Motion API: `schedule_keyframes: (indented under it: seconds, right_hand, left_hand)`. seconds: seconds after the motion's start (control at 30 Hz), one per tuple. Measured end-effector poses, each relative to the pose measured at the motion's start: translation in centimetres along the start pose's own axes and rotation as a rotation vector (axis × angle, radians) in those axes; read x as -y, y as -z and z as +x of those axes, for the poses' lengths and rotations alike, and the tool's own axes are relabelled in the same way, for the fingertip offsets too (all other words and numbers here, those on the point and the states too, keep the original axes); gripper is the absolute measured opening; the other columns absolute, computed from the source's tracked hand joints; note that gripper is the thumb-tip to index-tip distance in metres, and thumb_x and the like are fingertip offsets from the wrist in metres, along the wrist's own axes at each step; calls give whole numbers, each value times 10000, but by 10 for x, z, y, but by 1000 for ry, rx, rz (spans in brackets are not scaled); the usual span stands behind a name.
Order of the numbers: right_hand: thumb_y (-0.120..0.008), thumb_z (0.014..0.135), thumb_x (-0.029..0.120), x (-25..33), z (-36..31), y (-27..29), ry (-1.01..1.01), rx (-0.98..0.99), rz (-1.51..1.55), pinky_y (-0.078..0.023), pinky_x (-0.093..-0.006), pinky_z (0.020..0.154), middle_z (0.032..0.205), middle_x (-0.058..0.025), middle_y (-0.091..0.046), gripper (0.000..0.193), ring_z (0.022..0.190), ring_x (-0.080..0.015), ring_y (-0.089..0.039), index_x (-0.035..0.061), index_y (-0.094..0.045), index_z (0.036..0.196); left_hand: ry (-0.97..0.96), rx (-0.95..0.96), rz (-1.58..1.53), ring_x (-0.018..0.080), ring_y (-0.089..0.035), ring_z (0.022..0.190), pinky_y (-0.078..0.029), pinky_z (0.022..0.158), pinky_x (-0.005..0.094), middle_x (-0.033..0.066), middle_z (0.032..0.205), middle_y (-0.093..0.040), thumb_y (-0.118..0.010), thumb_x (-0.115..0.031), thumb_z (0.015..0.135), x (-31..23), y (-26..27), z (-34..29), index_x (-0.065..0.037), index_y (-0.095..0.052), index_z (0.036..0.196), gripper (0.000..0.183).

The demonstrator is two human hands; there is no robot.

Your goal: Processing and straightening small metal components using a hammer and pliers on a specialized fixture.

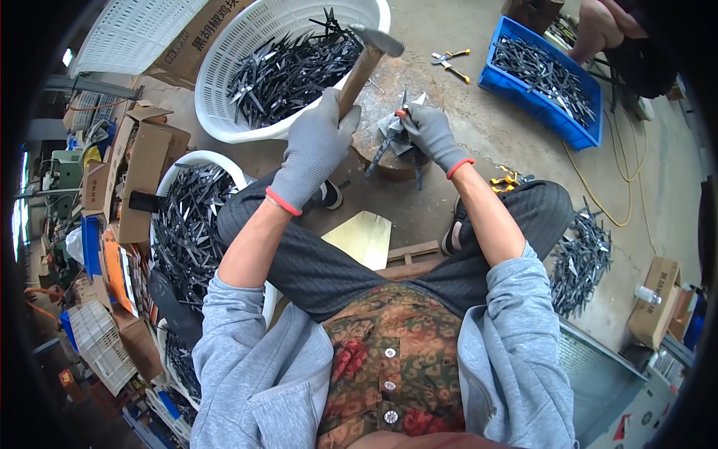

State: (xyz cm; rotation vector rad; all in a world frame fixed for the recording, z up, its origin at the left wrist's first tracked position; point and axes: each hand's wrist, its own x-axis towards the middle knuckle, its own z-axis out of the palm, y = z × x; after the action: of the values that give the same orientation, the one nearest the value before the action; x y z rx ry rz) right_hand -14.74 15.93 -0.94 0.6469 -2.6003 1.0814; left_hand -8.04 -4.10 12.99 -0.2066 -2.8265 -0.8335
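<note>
At far left a white round basket (196, 160) of dark metal scissor pieces stands on the floor, with a larger white basket (224, 112) of the same above it. The gloved left hand (318, 142) is closed around a wooden-handled hammer (372, 46), head raised over a round stump (396, 90). The gloved right hand (430, 131) pinches a dark scissor piece (389, 142) upright on the stump. At right sits a blue crate (576, 131) of pieces
</note>
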Motion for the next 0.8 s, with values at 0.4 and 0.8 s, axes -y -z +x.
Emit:
schedule_keyframes:
  seconds: [0.4, 0.8]
  right_hand:
    - [-478, 944, 246, -1, 1, 10, -345, 111, 474, -428, -247, 629, 716, 2, -602, 282, 687, -68, -514, 45, -675, 942]
    - [-456, 952, 260, 9, 6, 17, -430, 121, 558, -377, -210, 561, 686, 38, -554, 295, 625, -35, -451, 48, -662, 946]
  left_hand:
    - [404, 518, -484, 198, -606, 604, -500, 577, 348, 101, 715, -607, -563, -321, 873, 87, -108, 30, 28, -551, 957, 359]
    - [470, 528, -715, 182, -619, 598, -487, 485, 312, 83, 741, -622, -513, -403, 910, 28, -92, -9, -46, -566, 949, 363]
